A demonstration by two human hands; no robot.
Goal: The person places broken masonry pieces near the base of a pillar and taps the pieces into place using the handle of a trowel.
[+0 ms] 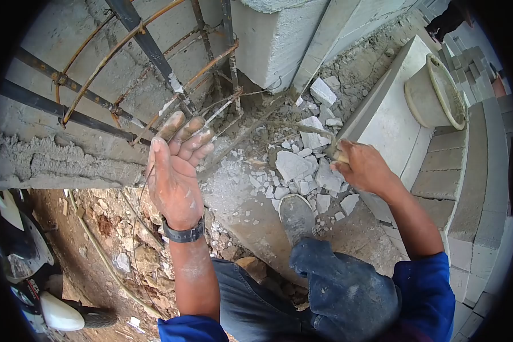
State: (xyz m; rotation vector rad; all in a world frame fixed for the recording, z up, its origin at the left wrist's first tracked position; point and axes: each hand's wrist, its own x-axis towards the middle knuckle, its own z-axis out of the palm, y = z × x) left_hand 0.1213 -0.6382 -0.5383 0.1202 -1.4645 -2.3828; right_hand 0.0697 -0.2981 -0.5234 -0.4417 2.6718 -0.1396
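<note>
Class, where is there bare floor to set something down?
Dusty concrete lies mostly bare between left hand and shoe, and again between the jeans and block wall. Crowded: the broken chunks beyond the shoe, and the rebar by that hand.

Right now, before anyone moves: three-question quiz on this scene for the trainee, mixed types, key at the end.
1. Multiple choice. What lies just beyond the toe of the shoe?
a) a coiled hose
b) broken pale chunks
c) a row of bolts

2. True or false. The fingers of the right hand are closed around a pale handle.

3. Fill in. The dark wristband is worn on the ___ wrist.

Key: 1 b; 2 true; 3 left.
</note>
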